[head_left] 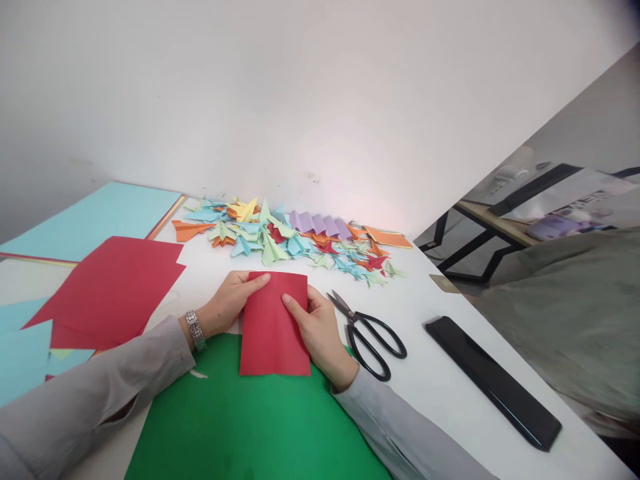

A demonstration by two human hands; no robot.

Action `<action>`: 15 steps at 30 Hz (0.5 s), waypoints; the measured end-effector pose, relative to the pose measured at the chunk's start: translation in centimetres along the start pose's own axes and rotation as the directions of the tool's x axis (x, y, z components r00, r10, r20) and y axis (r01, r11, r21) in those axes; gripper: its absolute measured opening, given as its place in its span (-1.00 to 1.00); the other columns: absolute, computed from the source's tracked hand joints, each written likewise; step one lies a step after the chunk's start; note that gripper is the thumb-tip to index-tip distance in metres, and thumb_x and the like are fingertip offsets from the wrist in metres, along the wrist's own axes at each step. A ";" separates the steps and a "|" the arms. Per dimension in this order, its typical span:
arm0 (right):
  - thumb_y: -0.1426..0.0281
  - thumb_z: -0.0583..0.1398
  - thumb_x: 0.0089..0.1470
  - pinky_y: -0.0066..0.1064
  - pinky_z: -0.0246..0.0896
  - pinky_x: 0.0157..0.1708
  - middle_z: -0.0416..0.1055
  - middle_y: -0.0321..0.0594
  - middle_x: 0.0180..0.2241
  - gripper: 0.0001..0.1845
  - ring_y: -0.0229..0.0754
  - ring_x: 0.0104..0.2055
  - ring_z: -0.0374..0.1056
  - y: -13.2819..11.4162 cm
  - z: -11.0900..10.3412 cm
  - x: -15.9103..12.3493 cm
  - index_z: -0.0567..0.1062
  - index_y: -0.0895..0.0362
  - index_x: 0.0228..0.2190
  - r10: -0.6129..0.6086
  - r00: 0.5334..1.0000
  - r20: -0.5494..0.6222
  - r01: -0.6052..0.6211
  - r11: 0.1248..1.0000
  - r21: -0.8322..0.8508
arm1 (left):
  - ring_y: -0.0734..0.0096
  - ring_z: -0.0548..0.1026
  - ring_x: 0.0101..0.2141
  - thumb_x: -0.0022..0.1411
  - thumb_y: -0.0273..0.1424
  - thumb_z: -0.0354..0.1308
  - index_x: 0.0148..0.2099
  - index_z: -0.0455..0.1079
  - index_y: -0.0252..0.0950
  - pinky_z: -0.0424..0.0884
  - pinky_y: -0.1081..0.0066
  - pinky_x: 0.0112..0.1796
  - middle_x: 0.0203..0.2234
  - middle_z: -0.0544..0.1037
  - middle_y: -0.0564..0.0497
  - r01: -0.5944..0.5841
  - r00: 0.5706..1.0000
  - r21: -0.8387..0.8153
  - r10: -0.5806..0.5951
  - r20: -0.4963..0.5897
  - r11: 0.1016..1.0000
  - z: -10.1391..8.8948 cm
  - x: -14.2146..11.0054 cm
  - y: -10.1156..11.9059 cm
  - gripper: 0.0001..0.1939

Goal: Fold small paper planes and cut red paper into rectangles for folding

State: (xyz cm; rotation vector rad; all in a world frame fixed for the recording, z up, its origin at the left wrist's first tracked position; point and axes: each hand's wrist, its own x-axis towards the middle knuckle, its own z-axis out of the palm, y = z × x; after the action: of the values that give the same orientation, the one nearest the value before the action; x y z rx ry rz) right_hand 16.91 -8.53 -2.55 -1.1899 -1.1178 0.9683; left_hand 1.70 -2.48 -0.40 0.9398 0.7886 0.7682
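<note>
Between my two hands I hold a red sheet of paper (275,337), upright, with a faint crease down its middle. My left hand (233,300) pinches its upper left edge, thumb on the front and fingers hidden behind. Along the right side, my right hand (320,330) grips it with the thumb pressed on the front face. Below the red paper lies a large green sheet (255,427). Just right of my right hand rest scissors (367,333) with black handles, their blades slightly apart.
Folded paper pieces (270,233) in many colours pile along the wall. To the left are red sheets (115,287), a stack topped with light blue paper (100,217) and more blue paper (25,353). A long black object (493,380) lies near the table's right edge.
</note>
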 end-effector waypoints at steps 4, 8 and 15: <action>0.20 0.26 0.01 -0.20 0.35 -0.18 0.58 -0.17 -0.24 -0.72 -0.02 -0.19 0.45 0.0 0.0 -0.1 0.57 0.11 -0.27 0.023 1.000 -0.004 -0.023 1.000 -0.019 | 0.43 0.43 -0.60 0.00 -0.04 0.30 -0.52 0.42 -0.34 0.34 0.44 -0.51 -0.64 0.52 0.01 -0.034 0.999 -0.015 0.033 -0.030 0.999 0.0 0.1 0.0 -0.57; 0.19 0.26 0.01 -0.23 0.35 -0.23 0.59 -0.17 -0.26 -0.72 -0.04 -0.24 0.45 -0.2 0.0 -0.2 0.57 0.11 -0.29 0.025 0.999 -0.038 -0.026 0.999 -0.027 | 0.26 0.51 -0.48 -0.06 0.13 0.22 -0.48 0.42 -0.32 0.38 0.37 -0.47 -0.58 0.54 -0.04 -0.015 1.000 -0.092 0.015 -0.005 0.996 0.0 0.2 0.1 -0.46; 0.20 0.26 0.00 -0.24 0.33 -0.22 0.59 -0.16 -0.25 -0.72 -0.05 -0.24 0.44 -0.3 0.1 -0.1 0.57 0.13 -0.30 0.026 0.999 -0.047 -0.028 0.999 -0.039 | 0.38 0.43 -0.56 0.04 -0.02 0.25 -0.50 0.40 -0.35 0.31 0.42 -0.50 -0.62 0.50 0.00 -0.067 0.998 -0.030 0.067 -0.010 0.997 -0.3 0.4 -0.3 -0.55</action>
State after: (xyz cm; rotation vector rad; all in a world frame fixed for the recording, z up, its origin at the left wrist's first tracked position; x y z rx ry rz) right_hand 16.82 -8.67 -2.25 -1.2568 -1.0905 0.9382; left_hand 1.71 -2.16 -0.87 0.9398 0.7540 0.8413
